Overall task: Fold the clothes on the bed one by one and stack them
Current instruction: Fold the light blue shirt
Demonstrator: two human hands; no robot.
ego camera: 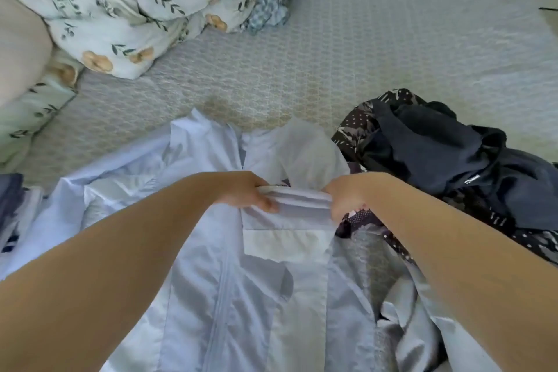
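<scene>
Head view, single frame. I note the surroundings first: a floral duvet [126, 6] is bunched at 11 o'clock on the pale textured bed cover [392, 48], with a beige pillow [18, 39] at the 9 o'clock edge beside it. A heap of dark clothes [437, 157], one plain navy piece on top of a dotted dark print, sits at 3 o'clock, and its near edge runs under my right forearm and touches the shirt's right side. At 8 o'clock, at the frame edge, I see a small stack of blue and white fabric [12, 208]; I cannot tell what garments it holds. The light blue shirt [265, 296] lies spread from centre to 6 o'clock, front up, with a white chest pocket just below my hands and one sleeve trailing toward 5 o'clock. Both forearms cross much of the shirt and hide its lower parts. My left hand [244, 193] and right hand [347, 199] are near each other at centre, fingers curled, each pinching one end of the shirt's folded collar band, which is stretched straight between them. Both wrists are angled inward.
</scene>
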